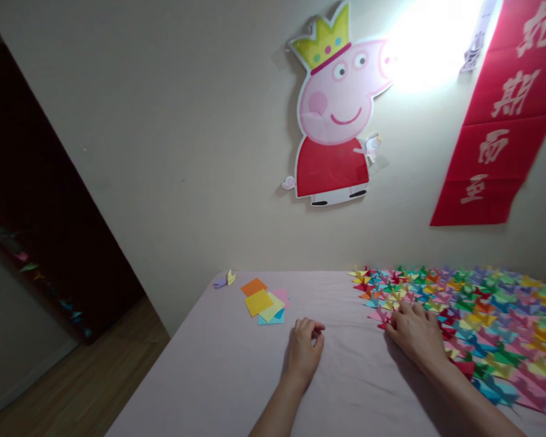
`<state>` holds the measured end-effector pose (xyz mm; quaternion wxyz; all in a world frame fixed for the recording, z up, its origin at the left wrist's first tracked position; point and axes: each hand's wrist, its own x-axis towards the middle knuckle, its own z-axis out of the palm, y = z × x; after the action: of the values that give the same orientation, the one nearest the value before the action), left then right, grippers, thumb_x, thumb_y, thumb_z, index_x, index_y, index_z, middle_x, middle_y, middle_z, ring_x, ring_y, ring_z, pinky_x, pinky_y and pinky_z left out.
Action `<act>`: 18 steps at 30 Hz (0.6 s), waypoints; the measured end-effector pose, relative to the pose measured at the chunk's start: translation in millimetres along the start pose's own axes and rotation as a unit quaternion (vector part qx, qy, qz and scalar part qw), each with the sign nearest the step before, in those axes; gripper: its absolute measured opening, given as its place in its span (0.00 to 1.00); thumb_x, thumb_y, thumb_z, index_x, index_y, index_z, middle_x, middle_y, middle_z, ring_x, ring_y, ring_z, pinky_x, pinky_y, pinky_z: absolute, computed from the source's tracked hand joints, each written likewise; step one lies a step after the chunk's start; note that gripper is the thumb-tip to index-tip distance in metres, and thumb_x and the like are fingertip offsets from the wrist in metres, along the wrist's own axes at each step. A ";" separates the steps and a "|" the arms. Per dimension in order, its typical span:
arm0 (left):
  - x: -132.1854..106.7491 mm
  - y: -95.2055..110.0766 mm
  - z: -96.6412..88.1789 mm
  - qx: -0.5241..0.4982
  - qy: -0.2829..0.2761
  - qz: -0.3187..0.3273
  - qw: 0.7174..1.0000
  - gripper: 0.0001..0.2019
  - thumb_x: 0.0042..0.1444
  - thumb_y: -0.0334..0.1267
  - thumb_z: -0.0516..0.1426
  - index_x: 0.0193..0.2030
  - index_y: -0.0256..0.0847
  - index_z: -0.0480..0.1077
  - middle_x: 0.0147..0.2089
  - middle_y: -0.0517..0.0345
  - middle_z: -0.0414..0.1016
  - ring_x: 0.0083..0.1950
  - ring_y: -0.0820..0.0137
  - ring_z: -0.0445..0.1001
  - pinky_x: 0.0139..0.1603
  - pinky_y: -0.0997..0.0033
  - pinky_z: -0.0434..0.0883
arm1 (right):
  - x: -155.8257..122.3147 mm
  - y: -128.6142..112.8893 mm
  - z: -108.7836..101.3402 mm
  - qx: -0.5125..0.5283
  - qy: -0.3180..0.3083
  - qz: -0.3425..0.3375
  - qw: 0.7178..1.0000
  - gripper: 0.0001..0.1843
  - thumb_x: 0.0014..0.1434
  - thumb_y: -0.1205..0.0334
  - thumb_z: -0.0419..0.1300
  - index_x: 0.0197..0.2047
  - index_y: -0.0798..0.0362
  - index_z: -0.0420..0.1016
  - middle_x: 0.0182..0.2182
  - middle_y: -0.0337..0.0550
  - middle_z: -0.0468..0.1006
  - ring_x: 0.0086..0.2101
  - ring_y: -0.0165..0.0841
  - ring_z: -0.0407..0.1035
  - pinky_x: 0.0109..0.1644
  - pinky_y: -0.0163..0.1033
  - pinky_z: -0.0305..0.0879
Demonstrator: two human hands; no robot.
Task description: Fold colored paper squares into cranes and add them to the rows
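My left hand (pixel 304 349) rests on the pink table cover (pixel 218 364) with its fingers curled under into a loose fist, nothing visible in it. My right hand (pixel 413 331) lies flat with fingers stretched out on the near left edge of a wide spread of small folded paper cranes (pixel 477 321) in many colours. The fingertips touch a pink crane (pixel 382 315) at the edge of that spread. A small stack of square coloured papers (pixel 264 301), orange and yellow on top, lies just left of my left hand.
Two small folded pieces, purple and yellow (pixel 225 280), sit near the table's far left corner. The table meets a wall with a cartoon pig cutout (pixel 336 115) and a red banner (pixel 505 121). A dark shelf (pixel 40 267) stands at left above wooden floor.
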<state>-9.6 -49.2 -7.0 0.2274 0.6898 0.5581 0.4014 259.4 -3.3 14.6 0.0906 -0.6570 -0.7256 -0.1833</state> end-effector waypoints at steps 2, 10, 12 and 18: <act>0.4 -0.7 0.5 0.000 0.000 0.003 1.000 0.12 0.54 0.23 0.54 0.40 0.42 0.73 0.40 0.58 0.74 0.46 0.65 0.70 0.48 0.66 0.67 | 1.6 -1.5 -1.9 0.004 0.000 -0.007 1.000 0.13 0.59 0.62 0.57 0.29 0.54 0.82 0.39 0.58 0.79 0.44 0.51 0.66 0.44 0.50 0.54; 0.7 -3.5 2.2 -0.006 0.004 0.006 1.000 0.12 0.54 0.24 0.54 0.40 0.41 0.74 0.39 0.57 0.74 0.45 0.65 0.70 0.47 0.65 0.67 | 14.1 26.2 -35.3 0.022 0.053 0.056 0.997 0.15 0.61 0.55 0.57 0.29 0.49 0.83 0.35 0.51 0.77 0.41 0.48 0.63 0.39 0.47 0.51; 0.6 -3.1 2.0 -0.007 0.003 0.006 1.000 0.12 0.54 0.24 0.54 0.40 0.42 0.74 0.40 0.57 0.74 0.45 0.64 0.70 0.48 0.65 0.67 | 16.5 38.3 -50.8 0.041 0.121 0.082 0.988 0.18 0.62 0.52 0.56 0.29 0.49 0.82 0.34 0.51 0.75 0.39 0.47 0.62 0.37 0.46 0.49; 0.5 -0.1 0.3 -0.001 -0.001 -0.002 1.000 0.12 0.54 0.25 0.53 0.39 0.42 0.74 0.40 0.57 0.75 0.45 0.64 0.70 0.48 0.64 0.67 | -2.7 -4.6 -70.1 0.251 0.193 -0.043 0.948 0.25 0.67 0.47 0.48 0.24 0.49 0.71 0.31 0.46 0.72 0.34 0.40 0.62 0.41 0.46 0.57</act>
<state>-9.4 -48.6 -7.2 0.2298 0.6888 0.5585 0.4010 247.5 -33.1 77.1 0.3831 -0.5335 -0.7441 -0.1222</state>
